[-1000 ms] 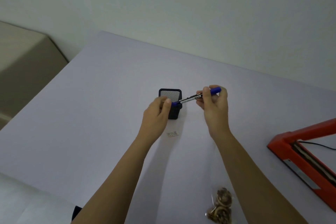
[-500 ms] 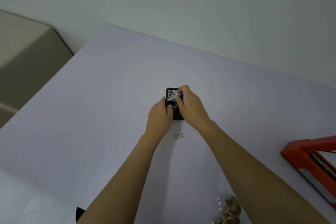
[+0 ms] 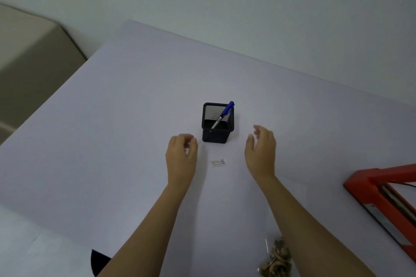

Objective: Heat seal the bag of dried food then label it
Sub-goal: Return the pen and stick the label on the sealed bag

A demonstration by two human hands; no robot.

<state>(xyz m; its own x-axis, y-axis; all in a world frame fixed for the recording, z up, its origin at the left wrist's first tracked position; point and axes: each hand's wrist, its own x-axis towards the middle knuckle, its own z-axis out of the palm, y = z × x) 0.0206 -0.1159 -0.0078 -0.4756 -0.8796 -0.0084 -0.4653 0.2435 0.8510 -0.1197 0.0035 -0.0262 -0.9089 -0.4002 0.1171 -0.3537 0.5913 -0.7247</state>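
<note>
My left grip (image 3: 181, 155) and right grip (image 3: 261, 153): slack, empty. On the counter (image 3: 112, 141), label (image 3: 218, 162) between them; bag (image 3: 276, 258) beside my right forearm (a careless sweep could knock it off).

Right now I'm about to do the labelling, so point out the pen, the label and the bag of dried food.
pen (image 3: 226, 111): head view, blue barrel.
label (image 3: 218, 162): head view, middle of the white sticker.
bag of dried food (image 3: 275, 261): head view, dried pieces inside.

Beige cabinet (image 3: 33, 63) left of the pale table (image 3: 112, 123)
</note>
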